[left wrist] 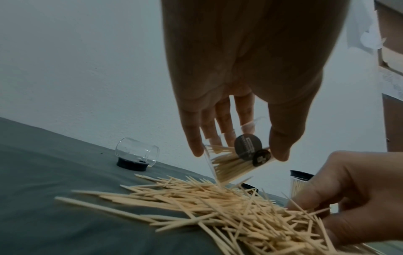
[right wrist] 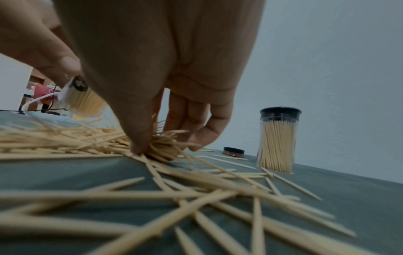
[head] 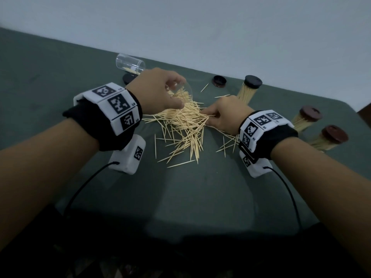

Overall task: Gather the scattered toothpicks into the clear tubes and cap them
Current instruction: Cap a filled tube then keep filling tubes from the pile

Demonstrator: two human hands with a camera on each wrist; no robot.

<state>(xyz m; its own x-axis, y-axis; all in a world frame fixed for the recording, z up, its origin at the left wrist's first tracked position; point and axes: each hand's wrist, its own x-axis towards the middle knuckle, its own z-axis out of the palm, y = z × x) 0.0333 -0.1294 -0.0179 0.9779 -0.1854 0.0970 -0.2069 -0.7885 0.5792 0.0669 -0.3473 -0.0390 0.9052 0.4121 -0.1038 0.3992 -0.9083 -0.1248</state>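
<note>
A loose heap of toothpicks [head: 184, 125] covers the middle of the green table [head: 60, 77]. Just above its far side, my left hand [head: 177, 92] grips a clear tube [head: 188, 89], tilted mouth-down and partly filled with toothpicks. The left wrist view shows fingers and thumb of that hand [left wrist: 238, 151] round the tube [left wrist: 229, 165]. At the heap's right edge, my right hand [head: 206, 117] pinches a small bundle of toothpicks. In the right wrist view its thumb and fingers [right wrist: 165, 146] close on the bundle [right wrist: 161, 151] at table level.
An empty clear tube [head: 130, 66] lies at the back left on a black cap [head: 128, 78]. A loose dark cap [head: 219, 81] and a full capped tube [head: 249, 89] stand behind the heap. Two more brown-capped full tubes [head: 305, 119] [head: 329, 137] stand at the right edge.
</note>
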